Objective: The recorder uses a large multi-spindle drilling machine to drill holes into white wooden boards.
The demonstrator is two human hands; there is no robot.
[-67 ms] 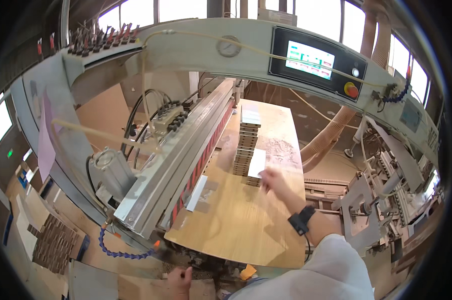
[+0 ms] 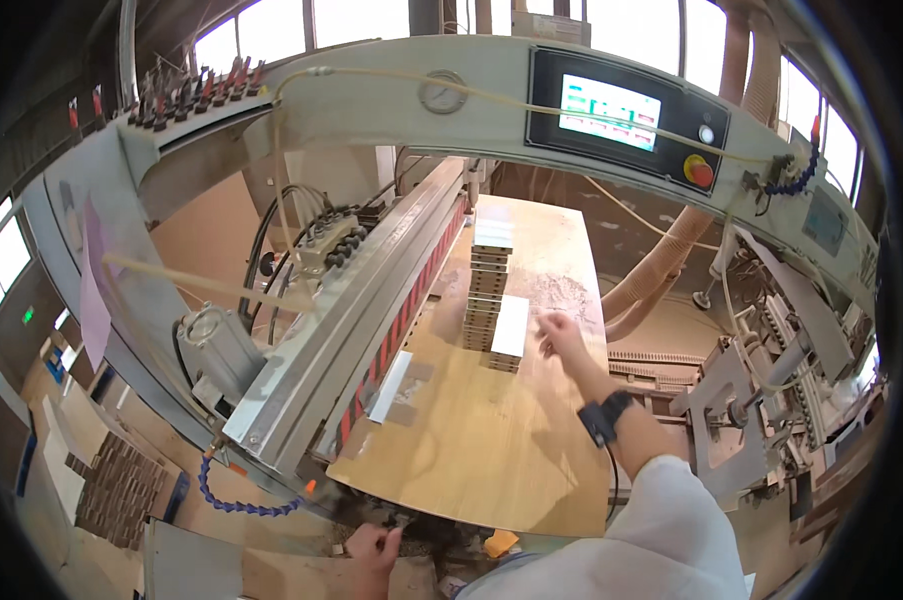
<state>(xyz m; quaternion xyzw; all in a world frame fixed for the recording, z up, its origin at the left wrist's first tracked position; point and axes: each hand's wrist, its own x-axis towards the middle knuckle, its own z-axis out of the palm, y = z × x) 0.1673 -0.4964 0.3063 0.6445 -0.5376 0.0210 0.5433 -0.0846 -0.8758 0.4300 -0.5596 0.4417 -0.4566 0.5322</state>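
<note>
A tall stack of white-topped panels (image 2: 493,238) with hole-dotted edges stands on the wooden board (image 2: 461,450). Against its near right side is a shorter stack, topped by a white panel (image 2: 510,318). Just right of that shorter stack, my right hand (image 2: 561,334) hovers apart from it, fingers loosely bent and slightly spread, with nothing visible in them. My left hand (image 2: 373,547) is low, in front of the board's near edge. Its fingers are curled with the thumb up, and no object shows in it. A white strip (image 2: 391,386) lies by the machine's beam.
A long metal beam (image 2: 321,345) with red-and-black striping borders the board's left. Overhead runs a grey crossbar with a lit screen (image 2: 611,112) and a red knob (image 2: 698,171). A blue jointed hose (image 2: 246,508) bends near the front left. Brown pieces (image 2: 123,490) are stacked at far left.
My right hand has moved right, away from the white panel it was at on the shorter stack. My left hand has risen slightly and shifted right. The view has shifted a little.
</note>
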